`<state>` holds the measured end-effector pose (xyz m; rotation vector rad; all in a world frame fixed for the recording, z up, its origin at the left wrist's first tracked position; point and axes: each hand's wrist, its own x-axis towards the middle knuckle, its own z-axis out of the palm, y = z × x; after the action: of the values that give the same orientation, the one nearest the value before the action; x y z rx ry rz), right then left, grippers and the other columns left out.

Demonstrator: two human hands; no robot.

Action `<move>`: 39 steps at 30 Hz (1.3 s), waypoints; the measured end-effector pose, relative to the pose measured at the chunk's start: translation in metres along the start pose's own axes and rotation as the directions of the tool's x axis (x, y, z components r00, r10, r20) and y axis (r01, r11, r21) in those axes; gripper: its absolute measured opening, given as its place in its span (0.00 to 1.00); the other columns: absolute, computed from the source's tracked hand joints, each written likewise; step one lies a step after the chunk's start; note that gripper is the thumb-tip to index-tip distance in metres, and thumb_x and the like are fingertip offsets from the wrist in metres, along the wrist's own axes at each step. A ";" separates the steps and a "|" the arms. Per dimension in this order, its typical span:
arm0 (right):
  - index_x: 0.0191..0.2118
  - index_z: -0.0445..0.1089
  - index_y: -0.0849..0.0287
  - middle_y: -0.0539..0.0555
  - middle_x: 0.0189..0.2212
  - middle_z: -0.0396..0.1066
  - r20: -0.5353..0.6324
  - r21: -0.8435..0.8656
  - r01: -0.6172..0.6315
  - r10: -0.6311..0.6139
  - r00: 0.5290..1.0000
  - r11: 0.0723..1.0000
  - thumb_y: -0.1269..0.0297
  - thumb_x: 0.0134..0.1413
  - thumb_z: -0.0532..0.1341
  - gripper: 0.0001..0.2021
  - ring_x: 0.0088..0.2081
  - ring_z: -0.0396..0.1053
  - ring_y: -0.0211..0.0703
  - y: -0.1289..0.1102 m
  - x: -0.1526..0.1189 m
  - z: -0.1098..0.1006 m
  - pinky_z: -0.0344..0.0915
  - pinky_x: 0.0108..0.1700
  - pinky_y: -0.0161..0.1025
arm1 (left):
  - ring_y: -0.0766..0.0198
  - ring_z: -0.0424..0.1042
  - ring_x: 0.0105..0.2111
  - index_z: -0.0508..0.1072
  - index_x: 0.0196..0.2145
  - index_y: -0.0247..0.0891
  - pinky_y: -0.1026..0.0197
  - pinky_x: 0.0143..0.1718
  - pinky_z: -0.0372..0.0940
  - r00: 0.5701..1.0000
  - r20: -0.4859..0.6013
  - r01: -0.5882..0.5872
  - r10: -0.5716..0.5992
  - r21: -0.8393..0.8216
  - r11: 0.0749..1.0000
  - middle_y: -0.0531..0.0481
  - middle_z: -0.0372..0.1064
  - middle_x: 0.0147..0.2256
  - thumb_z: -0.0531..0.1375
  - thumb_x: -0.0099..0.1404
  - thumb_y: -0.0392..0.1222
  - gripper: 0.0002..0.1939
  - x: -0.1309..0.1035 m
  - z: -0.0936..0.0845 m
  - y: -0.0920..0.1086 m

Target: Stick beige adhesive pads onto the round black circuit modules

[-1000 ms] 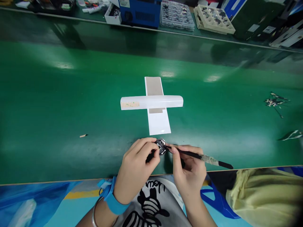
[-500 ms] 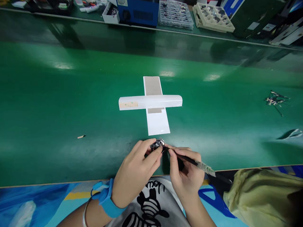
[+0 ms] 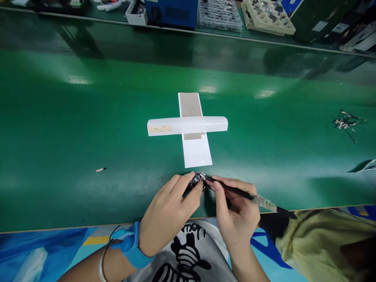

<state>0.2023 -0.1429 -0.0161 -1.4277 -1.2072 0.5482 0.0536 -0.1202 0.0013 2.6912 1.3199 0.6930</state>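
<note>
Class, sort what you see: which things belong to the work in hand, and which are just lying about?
In the work:
- round part, in the left hand
- dark tool, in the right hand
- white strips, perhaps: close by, untouched

Lying about, it seems:
- scrap
- dark bits
- blue box
- clear tray
- cream tray

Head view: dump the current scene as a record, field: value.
Left hand: holds small round dark part with shiny pieces
Right hand: grips slim black tool with tape-wrapped section
Tool tip: at the part; contact unclear
Surface: glossy green table
Table middle: curved white strip across flat white-and-grey strip
Table right: pile of thin dark pieces
Back shelf: blue vented box, clear plastic compartment tray, cream compartment tray
</note>
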 end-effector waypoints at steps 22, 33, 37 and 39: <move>0.43 0.66 0.53 0.51 0.39 0.70 -0.021 0.084 -0.112 0.115 0.993 0.990 0.75 0.58 0.61 0.11 0.36 0.79 0.40 -0.006 0.003 0.004 0.79 0.38 0.36 | 0.57 0.70 0.42 0.66 0.56 0.34 0.54 0.41 0.72 0.991 0.070 0.128 -0.115 -0.213 0.969 0.43 0.67 0.42 0.57 0.69 0.35 0.18 0.003 0.002 -0.004; 0.41 0.67 0.54 0.50 0.37 0.69 -0.021 0.101 -0.127 0.130 0.991 0.987 0.75 0.59 0.60 0.08 0.35 0.79 0.39 -0.004 0.001 0.004 0.80 0.38 0.36 | 0.56 0.69 0.40 0.69 0.53 0.35 0.52 0.38 0.73 0.996 0.072 0.067 -0.058 -0.130 0.989 0.41 0.65 0.43 0.55 0.69 0.34 0.15 -0.001 0.005 -0.005; 0.41 0.65 0.55 0.50 0.37 0.71 -0.002 0.176 -0.032 0.033 0.999 0.984 0.75 0.58 0.61 0.09 0.33 0.79 0.39 -0.019 0.022 -0.009 0.79 0.36 0.36 | 0.54 0.70 0.40 0.67 0.55 0.34 0.53 0.36 0.73 0.990 0.131 0.075 -0.059 -0.121 0.990 0.39 0.66 0.44 0.54 0.71 0.37 0.17 0.003 -0.005 -0.005; 0.40 0.64 0.55 0.50 0.35 0.72 0.042 0.174 0.026 -0.034 0.999 0.984 0.74 0.56 0.63 0.09 0.30 0.78 0.37 -0.030 0.051 -0.008 0.78 0.34 0.35 | 0.52 0.70 0.44 0.63 0.59 0.33 0.51 0.40 0.73 0.984 0.149 0.112 -0.096 -0.101 0.989 0.37 0.66 0.48 0.52 0.71 0.40 0.20 0.011 -0.015 -0.011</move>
<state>0.2168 -0.1065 0.0285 -1.2540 -1.1846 0.6513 0.0449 -0.1068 0.0158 2.5132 1.3348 0.5336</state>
